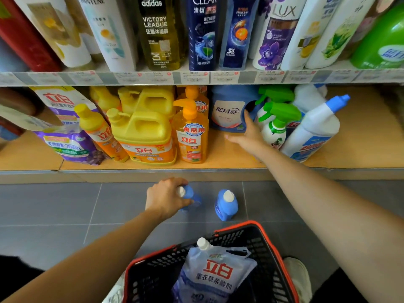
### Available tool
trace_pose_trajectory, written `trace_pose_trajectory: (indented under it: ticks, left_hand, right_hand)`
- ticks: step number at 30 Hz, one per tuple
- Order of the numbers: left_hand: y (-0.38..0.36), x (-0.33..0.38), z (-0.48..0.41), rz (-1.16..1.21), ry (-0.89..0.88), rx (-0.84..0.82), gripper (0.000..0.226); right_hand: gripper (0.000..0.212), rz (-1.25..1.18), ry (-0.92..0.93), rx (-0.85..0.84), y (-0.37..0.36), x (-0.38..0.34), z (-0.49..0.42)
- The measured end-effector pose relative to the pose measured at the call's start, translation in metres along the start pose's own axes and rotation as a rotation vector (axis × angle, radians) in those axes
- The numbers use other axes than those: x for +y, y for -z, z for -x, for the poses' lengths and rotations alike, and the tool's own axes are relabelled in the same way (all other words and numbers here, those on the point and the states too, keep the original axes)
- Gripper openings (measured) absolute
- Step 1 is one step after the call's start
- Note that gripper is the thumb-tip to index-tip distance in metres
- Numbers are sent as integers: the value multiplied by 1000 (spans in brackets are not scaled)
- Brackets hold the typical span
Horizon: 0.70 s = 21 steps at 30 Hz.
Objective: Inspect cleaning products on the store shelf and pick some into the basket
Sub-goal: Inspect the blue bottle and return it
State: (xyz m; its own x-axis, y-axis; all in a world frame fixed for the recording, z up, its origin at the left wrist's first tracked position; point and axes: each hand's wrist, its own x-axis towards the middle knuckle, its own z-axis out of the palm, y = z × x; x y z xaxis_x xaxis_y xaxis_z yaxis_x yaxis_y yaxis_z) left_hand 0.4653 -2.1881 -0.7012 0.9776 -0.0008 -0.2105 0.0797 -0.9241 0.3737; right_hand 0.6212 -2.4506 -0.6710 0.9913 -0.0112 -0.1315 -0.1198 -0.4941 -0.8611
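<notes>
Left hand (166, 197) grips a small blue bottle (189, 192) on the floor (54, 215); right hand (250, 136) reaches out, fingers straight, touching the blue jug (227, 110) on the shelf (229, 159).

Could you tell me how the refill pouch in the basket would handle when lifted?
The refill pouch looks soft-sided and creased, so it would probably sag. It bulges, so it is likely fairly heavy.

A pouch (214, 274) is held in the basket (273, 248). Beyond the basket, two bottles are stood apart on the floor (54, 215): the left bottle (188, 193) and the right bottle (226, 205). Behind them, the lower shelf (218, 154) is stocked with jugs (146, 132) at the left and spray bottles (275, 125) at the right.
</notes>
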Motion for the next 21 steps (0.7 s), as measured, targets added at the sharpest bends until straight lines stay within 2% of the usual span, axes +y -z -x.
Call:
trace_pose_trajectory:
  ticks: [6, 12, 15, 17, 19, 21]
  left_hand:
    - [-25, -15, -3, -30, 12, -63, 60]
    - [-35, -29, -1, -44, 27, -55, 57]
    - [-33, -33, 1, -10, 11, -55, 57]
    - [-33, -36, 2, 15, 4, -70, 57]
    - [-32, -40, 4, 39, -2, -78, 58]
    - [-32, -44, 7, 67, 4, -76, 59]
  right_hand:
    - [104, -202, -7, 68, -20, 2, -9]
    - [84, -257, -48, -2, -27, 11, -5]
    - [71, -207, -57, 127, -22, 16, -3]
    - [84, -158, -70, 180, -21, 17, -1]
    - [100, -176, -54, 80, -26, 13, -1]
    - [107, -235, -15, -65, -32, 5, -3]
